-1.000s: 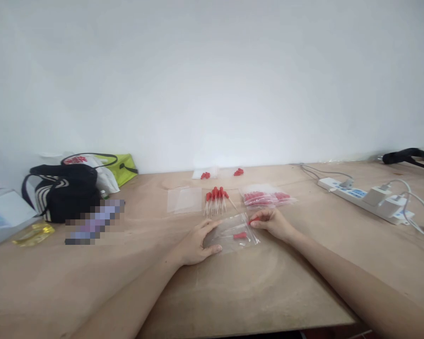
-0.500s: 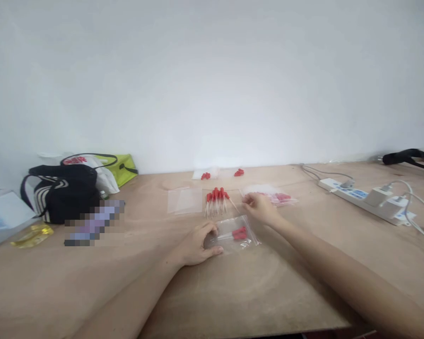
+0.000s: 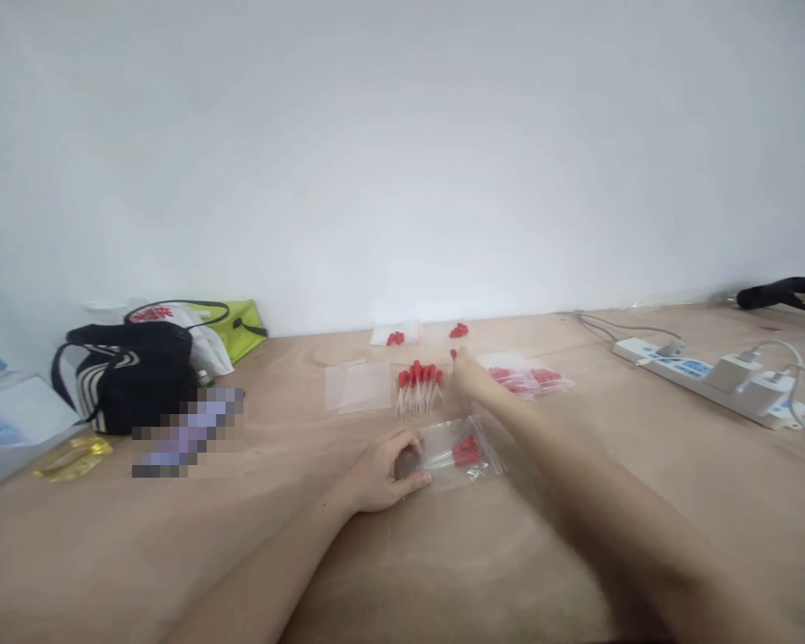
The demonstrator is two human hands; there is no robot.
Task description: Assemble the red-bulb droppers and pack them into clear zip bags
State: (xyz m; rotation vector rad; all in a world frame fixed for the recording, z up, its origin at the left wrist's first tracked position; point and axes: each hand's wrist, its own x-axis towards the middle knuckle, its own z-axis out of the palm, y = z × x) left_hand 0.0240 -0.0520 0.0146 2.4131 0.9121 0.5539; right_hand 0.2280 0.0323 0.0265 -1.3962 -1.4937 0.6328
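My left hand is at the left edge of a clear zip bag lying flat, thumb and fingers curled round that edge. Inside the bag are red-topped pieces. Beyond it, my right hand is blurred by motion. A small red piece shows at its fingertips and appears pinched there. Just left of this hand, several red-topped pieces with pale, tapered stems lie side by side in a row. To their left are flat clear bags.
Filled bags with red contents lie right of my right hand. Small red pieces form two piles near the wall. A power strip with cords is at right. A black bag and a pixelated object are at left.
My right hand has moved away from me, and a red piece now shows at its fingertips. The stem beside it no longer shows. My left hand stays at the bag; the view has shifted slightly.
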